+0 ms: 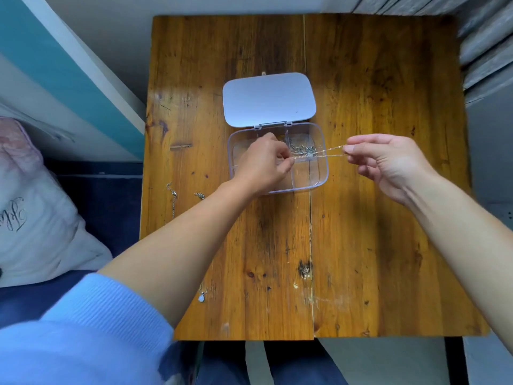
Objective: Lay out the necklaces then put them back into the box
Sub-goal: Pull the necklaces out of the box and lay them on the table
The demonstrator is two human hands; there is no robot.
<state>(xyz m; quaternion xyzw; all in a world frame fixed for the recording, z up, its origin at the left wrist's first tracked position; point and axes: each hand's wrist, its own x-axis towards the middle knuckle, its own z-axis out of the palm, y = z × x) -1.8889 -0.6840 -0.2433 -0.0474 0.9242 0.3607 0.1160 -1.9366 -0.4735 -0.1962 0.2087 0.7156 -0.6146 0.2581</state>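
A thin gold chain (322, 152) is pinched taut between the left hand (266, 165) and right hand (388, 159) above an open clear box (319, 179) on the wooden tabletop (374, 245).

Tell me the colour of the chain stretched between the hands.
Gold chain, seen best in the head view.

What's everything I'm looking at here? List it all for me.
Worn wooden table: one, orange-brown, fills the centre.
Clear plastic compartment box: one, transparent, mid-table, open.
Hinged box lid: one, pale lilac-white, lying flat behind the box.
Thin gold chain necklace: one, stretched between both hands above the box.
Silver chains: a tangle, count unclear, in the box's far right compartment.
Silver necklace: one visible, on the table's left edge.
Pale pendant: one, near-left table.
White pillow: one, far left.
Left hand: fingers pinching the chain.
Right hand: fingers pinching the chain.
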